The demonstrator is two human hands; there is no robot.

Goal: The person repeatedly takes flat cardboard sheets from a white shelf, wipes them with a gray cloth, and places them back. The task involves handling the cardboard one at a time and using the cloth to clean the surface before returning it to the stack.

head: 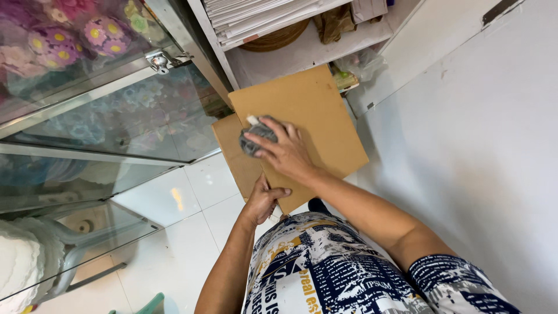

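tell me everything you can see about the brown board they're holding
The brown board is flat, square-cornered and plain tan, like fibreboard or thick card. It is held tilted over a white tiled floor. The left hand grips its lower edge; the right hand presses a grey cloth on its face. A second board lies behind it.

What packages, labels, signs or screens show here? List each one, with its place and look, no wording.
Brown board: flat square sheet, plain tan, held up before the shelf by the left hand; the right hand presses a grey pad on it.
Second brown board: behind the first, same tan.
Clear plastic bag: crumpled, on the white shelf.
Stack of white sheets: upper shelf.
No signs or screens.
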